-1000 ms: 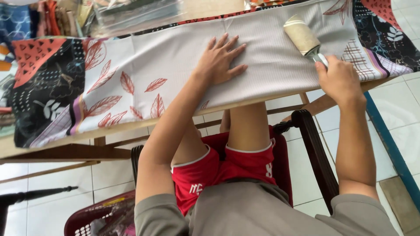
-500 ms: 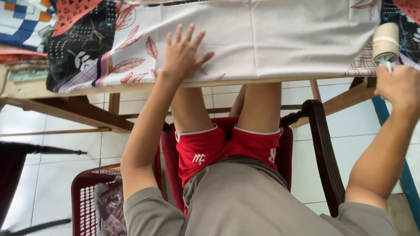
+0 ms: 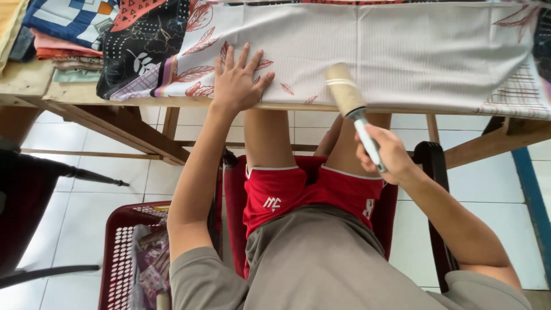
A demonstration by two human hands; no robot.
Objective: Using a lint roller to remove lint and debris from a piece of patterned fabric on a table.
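Two hands are at work over the pale cloth (image 3: 402,51) that lies spread across the wooden table (image 3: 34,86). My left hand (image 3: 238,80) lies flat on the cloth with its fingers spread, palm down, gripping nothing; it presses the fabric close to the table's near edge, among the printed red leaves. My right hand (image 3: 387,152) is clenched around the white handle of a lint roller (image 3: 350,100), and it sits below the table's near edge, above my lap. The roller's tan drum rests on the cloth right at that edge, to the right of the left hand and apart from it, with the handle slanting down toward me.

Beyond the left hand, toward the far left of the cloth, the fabric turns into a dark patterned section (image 3: 143,51) with white flowers and red triangles. Further left of that, a stack of folded fabrics (image 3: 57,40) sits on the table top. Under the table's near edge I see my red shorts (image 3: 298,192) and the dark chair (image 3: 433,172) I sit on. Left of the chair, on the tiled floor, stands a red plastic basket (image 3: 123,241) with crumpled bits inside.
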